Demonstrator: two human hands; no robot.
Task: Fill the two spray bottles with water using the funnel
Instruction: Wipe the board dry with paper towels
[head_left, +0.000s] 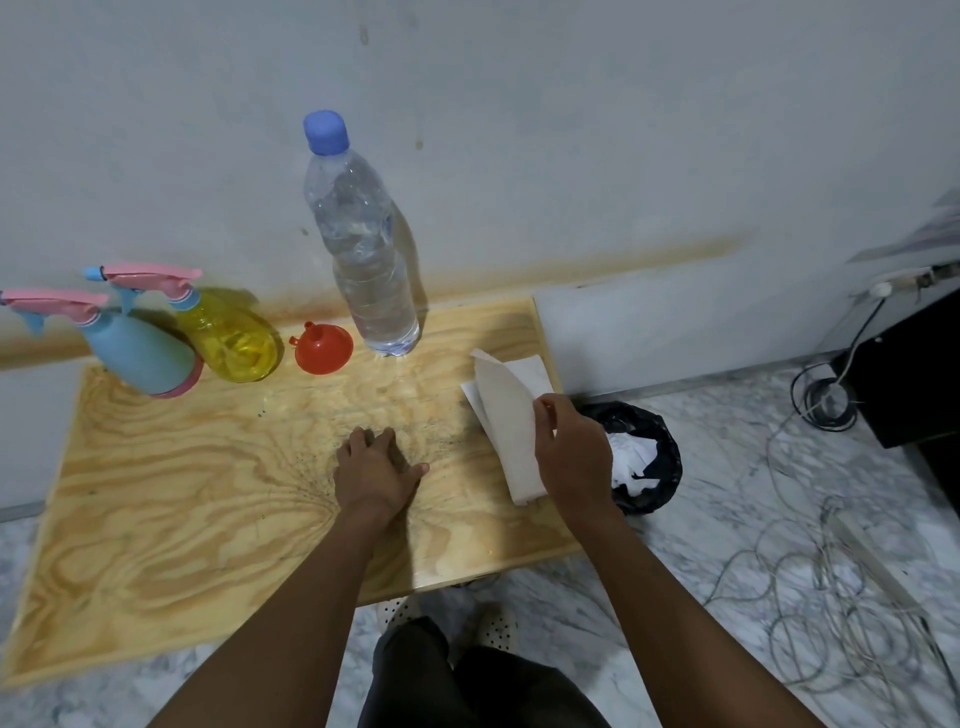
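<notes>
A blue spray bottle (137, 351) with a pink trigger head stands at the table's far left. Beside it stands a yellow spray bottle (231, 335), also with a pink head. An orange funnel (323, 347) sits mouth-down between the yellow bottle and a tall clear water bottle (366, 249) with a blue cap. My left hand (375, 470) rests flat on the wooden table (156, 519), fingers apart, holding nothing. At the table's right edge my right hand (569, 452) grips a white paper towel (509, 415).
A black-lined bin (657, 452) with crumpled white paper stands on the marble floor just right of the table. Loose cables (831, 597) lie on the floor at the right. A dark cabinet (914, 374) stands far right. The wall runs behind the table.
</notes>
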